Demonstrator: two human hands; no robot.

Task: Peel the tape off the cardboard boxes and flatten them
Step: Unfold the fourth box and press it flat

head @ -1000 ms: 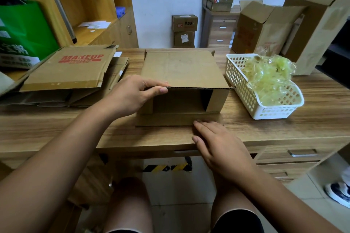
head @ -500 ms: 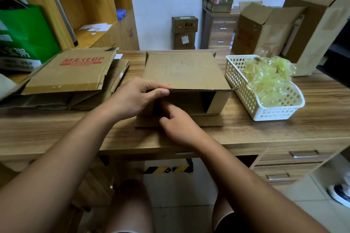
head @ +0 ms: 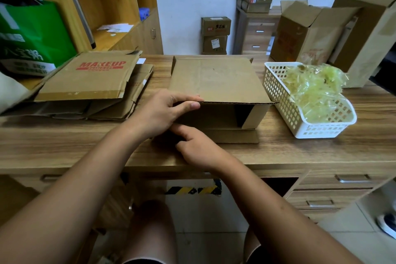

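Cardboard box (head: 216, 79) at desk (head: 300, 152) centre, open end toward the person. Left hand (head: 158, 113) pinches its top panel's near-left edge, thumb under; right hand (head: 199, 148) at the bottom flap just below, fingers curled, grip not discernible. Flattened cardboard (head: 90, 79) to the left, white basket (head: 276, 88) just right.

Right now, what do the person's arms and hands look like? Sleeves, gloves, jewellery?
Left hand and right hand: no gloves, rings or watch visible. Left forearm and right forearm are bare to the frame edge, no sleeves in view. Dark shorts show at the bottom.
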